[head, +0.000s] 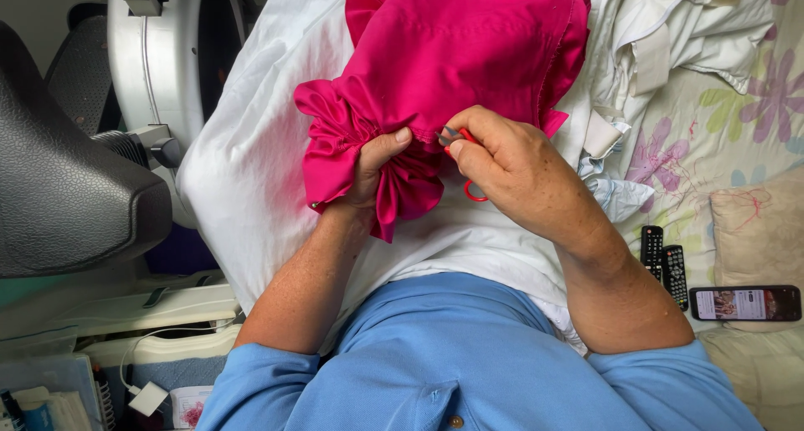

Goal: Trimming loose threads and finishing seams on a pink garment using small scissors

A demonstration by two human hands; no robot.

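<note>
Blue shirt (469, 356) fabric fills the bottom of the head view, with both bare forearms reaching up from its short sleeves toward a bright pink garment (452, 54) spread over a white cloth (251, 163) on the person's lap. Gathered ruffles at the garment's lower left edge are bunched inside the left hand (373, 167), whose thumb presses down on the top of the folds while its fingers close underneath, out of sight. Just to the right, almost touching that thumb, the right hand (511, 167) is curled tightly around a small pair of red-handled scissors (463, 159); the grey tip pokes out between thumb and forefinger right at the gathered seam, and a red finger loop hangs below the knuckles. Whether the blades are parted cannot be told. Most of the pink garment lies above and beyond both hands, rising toward the top edge. Crumpled white fabric (670, 29) is heaped at the upper right on a flower-printed sheet (737, 121). Two black remote controls (663, 259) lie side by side near the right elbow, with a phone (744, 302), screen lit, just beyond them. A dark padded chair (67, 188) sits at the left.
</note>
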